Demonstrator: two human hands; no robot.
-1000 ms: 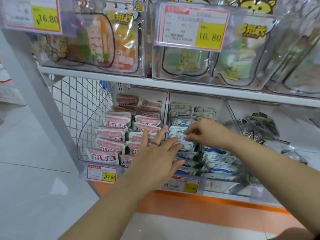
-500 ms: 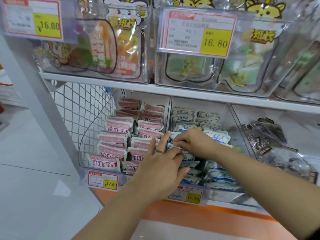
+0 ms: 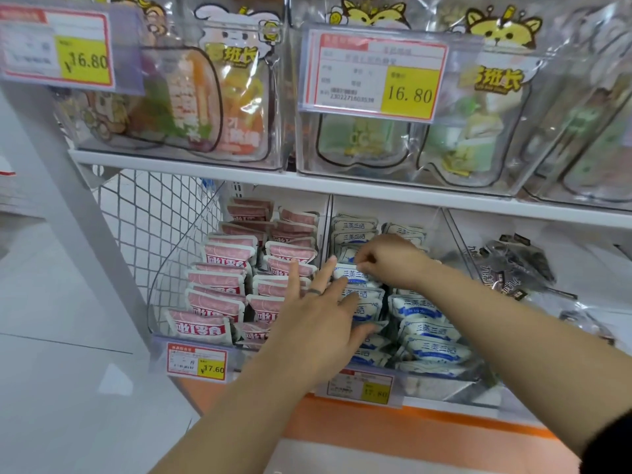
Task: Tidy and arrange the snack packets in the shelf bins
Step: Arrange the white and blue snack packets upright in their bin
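Blue-and-white snack packets (image 3: 429, 347) fill the middle clear bin (image 3: 441, 388) on the lower shelf, stacked in two columns. My right hand (image 3: 386, 258) reaches in from the right and pinches the top edge of one blue packet (image 3: 354, 273) in the left column. My left hand (image 3: 318, 316) lies with straight, spread fingers against the front packets of that same column. Pink-and-white packets (image 3: 219, 278) stand in rows in the bin to the left.
A right-hand bin holds dark packets (image 3: 516, 268). The upper shelf (image 3: 307, 184) carries clear bins of large cartoon-printed pouches with price tags (image 3: 372, 73). A white mesh panel (image 3: 150, 227) closes the shelf's left end. Price labels (image 3: 196, 361) hang along the lower shelf's front.
My right hand has moved left and down into the left column and taken hold of a blue packet. My left hand has stayed pressed against the front packets.
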